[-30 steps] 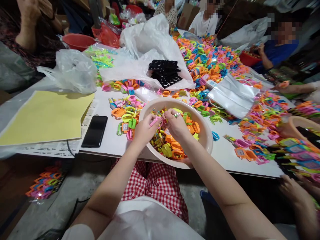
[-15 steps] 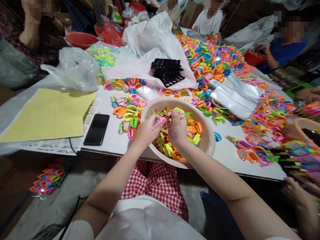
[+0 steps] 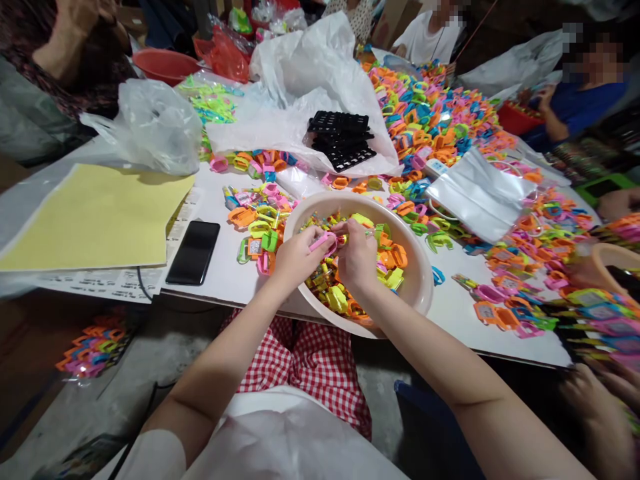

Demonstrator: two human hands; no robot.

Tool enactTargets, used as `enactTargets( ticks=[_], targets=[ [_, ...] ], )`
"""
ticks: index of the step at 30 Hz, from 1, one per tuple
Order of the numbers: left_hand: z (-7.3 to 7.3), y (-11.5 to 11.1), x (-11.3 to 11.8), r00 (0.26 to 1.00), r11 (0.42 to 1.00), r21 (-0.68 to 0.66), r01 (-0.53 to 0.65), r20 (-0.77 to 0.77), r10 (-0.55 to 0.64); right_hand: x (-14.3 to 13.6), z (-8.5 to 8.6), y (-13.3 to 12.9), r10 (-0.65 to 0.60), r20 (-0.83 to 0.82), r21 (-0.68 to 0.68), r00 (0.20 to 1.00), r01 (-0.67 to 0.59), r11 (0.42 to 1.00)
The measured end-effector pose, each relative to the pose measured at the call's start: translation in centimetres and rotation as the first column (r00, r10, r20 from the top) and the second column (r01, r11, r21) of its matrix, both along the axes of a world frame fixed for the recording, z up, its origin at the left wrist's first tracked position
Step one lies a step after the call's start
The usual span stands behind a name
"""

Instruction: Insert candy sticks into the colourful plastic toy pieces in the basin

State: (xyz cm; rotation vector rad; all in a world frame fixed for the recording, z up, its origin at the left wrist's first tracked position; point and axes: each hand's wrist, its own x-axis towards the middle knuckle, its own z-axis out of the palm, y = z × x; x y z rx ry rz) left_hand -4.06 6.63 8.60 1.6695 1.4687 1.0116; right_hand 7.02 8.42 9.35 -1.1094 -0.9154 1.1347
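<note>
Above a pale pink basin [image 3: 424, 297] on the table, my two hands meet close together. My left hand [image 3: 296, 257] is closed on a pink plastic toy watch [image 3: 326, 244]. Pinched in my right hand [image 3: 358, 259] is a slim clear tube with small coloured bits [image 3: 342, 239], its end right against the toy watch; the fingers hide most of it. Inside the basin lie yellow and orange toy watches [image 3: 395, 256] and many small filled tubes [image 3: 326, 275]. More toy watches [image 3: 260, 230] are heaped just left of the basin.
A black phone [image 3: 194, 252] and a yellow sheet [image 3: 95, 217] lie at left. Behind the basin are black plastic trays [image 3: 343, 140] on white plastic sheeting [image 3: 300, 63]. A large pile of toy watches [image 3: 425, 113] and a silvery bag [image 3: 483, 193] lie to the right. Co-workers sit around.
The pink toy watch has turned slightly in my left hand, showing more of its band loop. Both hands stay together over the basin; the view has shifted a little.
</note>
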Motion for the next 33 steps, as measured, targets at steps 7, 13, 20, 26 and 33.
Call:
enactTargets(
  ticks=[7, 13, 20, 26, 33],
  targets=[
    [0.10, 0.01, -0.07, 0.999, 1.000, -0.004, 0.004, -0.052, -0.005, -0.10, -0.23, 0.04, -0.021, 0.018, 0.045, 1.000, 0.020, 0.999],
    [0.28, -0.07, 0.02, 0.996, 1.000, -0.028, 0.010, -0.086, -0.012, -0.21, -0.52, 0.06, -0.063, 0.056, 0.069, 0.996, 0.059, 0.996],
    [0.53, -0.02, 0.05, 0.991, 0.998, -0.063, 0.012, -0.134, -0.020, -0.24, -0.74, 0.22, -0.085, 0.116, 0.018, 0.990, 0.084, 0.996],
    [0.62, 0.09, 0.01, 0.990, 0.998, -0.061, 0.018, -0.137, -0.026, -0.26, -0.79, 0.47, -0.075, 0.136, -0.006, 0.988, 0.076, 0.997],
    [0.50, -0.01, 0.18, 0.992, 0.997, -0.069, -0.035, -0.123, 0.026, 0.28, -0.60, 0.56, 0.029, 0.207, 0.048, 0.978, -0.040, 0.998]
  ],
)
